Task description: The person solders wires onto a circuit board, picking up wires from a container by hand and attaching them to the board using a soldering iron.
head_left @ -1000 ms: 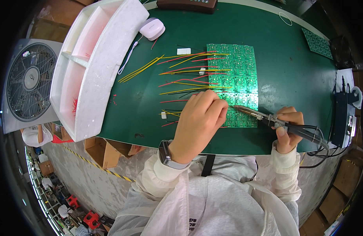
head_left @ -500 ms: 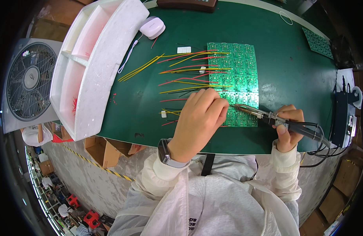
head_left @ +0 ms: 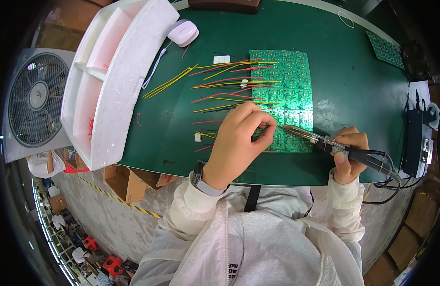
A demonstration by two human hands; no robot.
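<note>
My right hand grips a soldering iron like a pen. The iron's tip rests at a green circuit board panel, in its lower half. Thumb and forefinger of my left hand pinch what looks like a thin dark wire at the panel, just left of the tip. Red wires, yellow wires and a few black ones stretch leftward from the panel over the green mat. My left hand hides part of the panel's lower left and some wire ends.
At the left stands a white foam tray with compartments holding red wires. A pale earbud-like case, loose yellow wires and small white blocks lie nearby. Another circuit board and the soldering station are at the right.
My left hand has shifted and turned slightly, showing the pinch of its thumb and forefinger. The soldering iron stays at almost the same spot on the panel.
</note>
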